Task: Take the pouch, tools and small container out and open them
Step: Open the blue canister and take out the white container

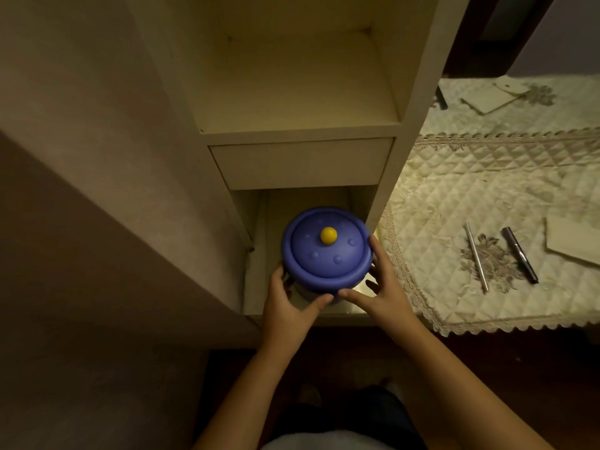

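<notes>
Blue container (pixel 326 251) between curled fingers (pixel 378 254)

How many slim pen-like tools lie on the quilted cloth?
2: a silver rod and a dark pen just right of it, not touching. Others may be hidden.
</notes>
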Available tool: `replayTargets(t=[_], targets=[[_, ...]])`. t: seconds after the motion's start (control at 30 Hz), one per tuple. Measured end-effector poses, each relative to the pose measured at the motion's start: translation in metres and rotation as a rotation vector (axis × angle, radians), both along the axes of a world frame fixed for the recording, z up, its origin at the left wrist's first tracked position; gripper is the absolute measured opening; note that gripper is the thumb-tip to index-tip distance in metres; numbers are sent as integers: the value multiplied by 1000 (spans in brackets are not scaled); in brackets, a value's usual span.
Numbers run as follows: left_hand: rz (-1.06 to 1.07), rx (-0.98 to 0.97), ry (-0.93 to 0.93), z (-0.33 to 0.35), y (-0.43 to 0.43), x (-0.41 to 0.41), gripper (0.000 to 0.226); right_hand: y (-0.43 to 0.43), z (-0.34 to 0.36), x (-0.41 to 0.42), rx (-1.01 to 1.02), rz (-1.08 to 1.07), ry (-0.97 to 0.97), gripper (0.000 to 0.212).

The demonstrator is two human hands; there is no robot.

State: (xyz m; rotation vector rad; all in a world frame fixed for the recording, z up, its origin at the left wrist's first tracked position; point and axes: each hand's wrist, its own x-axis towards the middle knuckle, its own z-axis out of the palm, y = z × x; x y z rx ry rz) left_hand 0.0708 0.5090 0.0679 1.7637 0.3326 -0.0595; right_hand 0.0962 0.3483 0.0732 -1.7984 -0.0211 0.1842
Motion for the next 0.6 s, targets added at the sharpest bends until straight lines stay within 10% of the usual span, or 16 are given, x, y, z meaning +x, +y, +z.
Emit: replayTargets(t=[0.33,0.6], targets=[[7,542,-419,50,1,29,51,-15,11,10,-14,6,28,85],[-235,650,-270,56,-13,66,28,-17,15,19,-92,57,37,82]])
